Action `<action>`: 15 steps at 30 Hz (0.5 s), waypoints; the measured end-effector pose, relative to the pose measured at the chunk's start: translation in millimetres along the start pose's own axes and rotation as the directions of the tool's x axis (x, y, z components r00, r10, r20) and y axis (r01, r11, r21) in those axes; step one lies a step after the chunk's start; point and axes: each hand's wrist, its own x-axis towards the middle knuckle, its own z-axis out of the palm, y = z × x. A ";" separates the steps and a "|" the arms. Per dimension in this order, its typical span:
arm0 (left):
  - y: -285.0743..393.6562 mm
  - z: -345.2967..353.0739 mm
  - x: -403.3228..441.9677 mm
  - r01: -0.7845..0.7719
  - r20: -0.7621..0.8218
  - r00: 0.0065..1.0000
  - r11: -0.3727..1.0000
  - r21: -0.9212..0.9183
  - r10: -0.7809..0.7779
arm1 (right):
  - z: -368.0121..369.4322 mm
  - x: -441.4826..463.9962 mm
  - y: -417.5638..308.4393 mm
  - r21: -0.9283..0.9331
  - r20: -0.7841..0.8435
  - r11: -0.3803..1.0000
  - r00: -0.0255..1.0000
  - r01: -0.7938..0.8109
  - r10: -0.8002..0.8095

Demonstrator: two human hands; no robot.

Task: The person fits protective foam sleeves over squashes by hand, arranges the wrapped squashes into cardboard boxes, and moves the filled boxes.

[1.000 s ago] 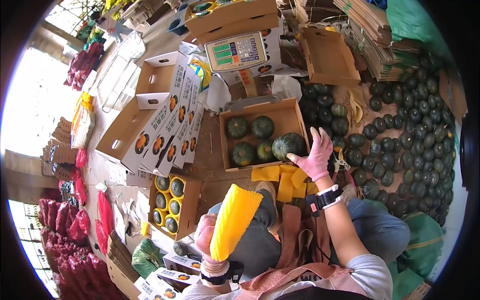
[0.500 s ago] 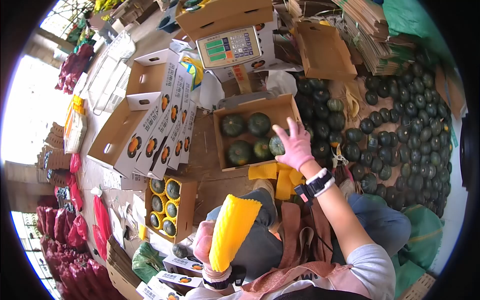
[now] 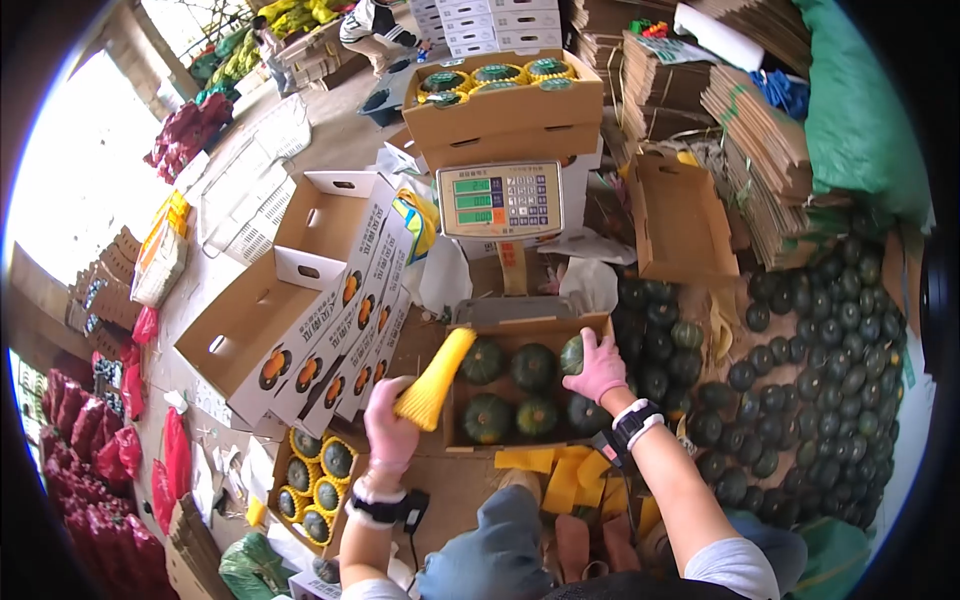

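My left hand, in a pink glove, is closed on a yellow foam net sleeve that sticks up beside the open cardboard box. In the box lie several dark green pumpkins. My right hand, also in a pink glove, is wrapped round a green pumpkin at the box's right side. More flat yellow sleeves lie on the floor just below the box.
A digital scale display stands beyond the box, before a box of netted pumpkins. Empty cartons lean at left, above a smaller netted-pumpkin box. Loose pumpkins cover the right floor. A person is far back.
The view has tilted up. My left hand has moved up to the box's left edge with the yellow sleeve. My right hand has closed on a pumpkin at the box's upper right.
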 end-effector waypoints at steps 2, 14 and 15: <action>-9.1 46.9 18.7 -0.069 0.010 0.998 0.997 -0.027 0.069 | 35.8 11.6 19.5 -0.028 -0.017 0.992 0.993 0.119 -0.120; 3.1 127.9 -19.1 0.090 0.147 0.988 0.954 -0.285 -0.049 | 8.3 -47.7 -72.4 0.586 -0.527 0.660 0.840 0.470 -0.131; 2.2 121.5 -21.1 0.108 0.181 0.982 0.950 -0.292 -0.056 | 8.0 -50.8 -74.3 0.688 -0.471 0.591 0.879 0.421 -0.077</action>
